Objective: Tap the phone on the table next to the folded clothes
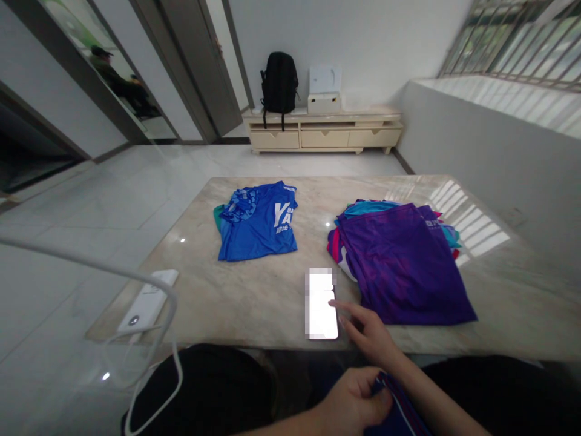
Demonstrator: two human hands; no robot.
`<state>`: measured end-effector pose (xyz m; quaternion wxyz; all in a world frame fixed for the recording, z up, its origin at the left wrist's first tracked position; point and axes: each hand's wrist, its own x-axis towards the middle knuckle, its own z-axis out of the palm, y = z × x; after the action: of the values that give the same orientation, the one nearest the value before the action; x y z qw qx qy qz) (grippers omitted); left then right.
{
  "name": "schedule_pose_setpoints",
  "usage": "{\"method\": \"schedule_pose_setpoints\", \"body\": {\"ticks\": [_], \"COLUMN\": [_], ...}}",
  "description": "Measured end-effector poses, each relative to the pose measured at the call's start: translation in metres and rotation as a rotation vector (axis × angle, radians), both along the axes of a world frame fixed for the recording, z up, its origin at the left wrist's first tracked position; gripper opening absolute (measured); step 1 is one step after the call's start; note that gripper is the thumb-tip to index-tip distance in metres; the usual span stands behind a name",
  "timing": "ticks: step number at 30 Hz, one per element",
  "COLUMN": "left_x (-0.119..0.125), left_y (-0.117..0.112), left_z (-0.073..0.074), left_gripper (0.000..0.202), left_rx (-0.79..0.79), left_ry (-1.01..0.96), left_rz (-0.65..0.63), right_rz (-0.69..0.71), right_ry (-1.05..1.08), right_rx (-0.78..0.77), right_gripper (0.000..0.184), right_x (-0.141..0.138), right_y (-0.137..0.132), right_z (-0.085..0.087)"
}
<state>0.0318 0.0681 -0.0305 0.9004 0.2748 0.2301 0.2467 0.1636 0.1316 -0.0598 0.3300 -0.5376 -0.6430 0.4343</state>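
Observation:
My right hand [370,333] reaches to a phone [321,312] that lies on the table near its front edge. The index finger is stretched out onto the bright, blurred-out screen, and the hand holds nothing. Below it, close to my lap, my left hand [358,396] pinches a dark blue garment [399,418] with a thin white stripe; most of this cloth is hidden by my arms and the picture's lower edge. Just right of the phone lies a pile topped by a purple garment [408,266]. Farther left is a stack with a blue shirt [267,224] bearing white lettering on top.
A white power bank [149,301] with a white cable [91,261] lies at the marble table's [254,303] left. Beyond the table, a low cabinet [324,138] bears a black backpack [279,83] and white boxes [324,102]. A person [120,85] shows at the far left.

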Motion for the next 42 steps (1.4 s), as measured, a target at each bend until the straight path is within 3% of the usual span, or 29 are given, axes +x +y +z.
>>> {"method": "schedule_pose_setpoints", "body": {"ticks": [10, 21, 27, 32, 35, 42], "left_x": [0.001, 0.001, 0.0, 0.001, 0.002, -0.002], "left_y": [0.0, 0.0, 0.0, -0.003, -0.003, -0.005], "left_z": [0.001, 0.001, 0.005, 0.0, 0.0, 0.015], "left_gripper": [0.062, 0.062, 0.062, 0.06, 0.061, 0.062], "left_rx": [0.033, 0.021, 0.016, 0.004, 0.009, 0.034], "left_ry": [0.003, 0.016, -0.02, -0.017, -0.016, 0.004], "left_rz": [0.001, -0.004, -0.004, 0.005, 0.005, -0.013], "right_rz": [-0.004, 0.019, 0.024, 0.011, -0.016, -0.018], "right_ry": [0.032, 0.015, -0.025, 0.045, 0.051, 0.043], "right_rx": [-0.089, -0.087, 0.052, -0.109, -0.074, -0.102], "right_gripper": [0.036, 0.037, 0.036, 0.039, 0.035, 0.037], "right_x": [-0.001, -0.002, -0.001, -0.001, -0.001, -0.002], "right_y": [0.0, -0.001, -0.001, -0.001, -0.001, -0.002], "right_z": [-0.003, -0.001, 0.005, 0.003, 0.002, 0.005]}}
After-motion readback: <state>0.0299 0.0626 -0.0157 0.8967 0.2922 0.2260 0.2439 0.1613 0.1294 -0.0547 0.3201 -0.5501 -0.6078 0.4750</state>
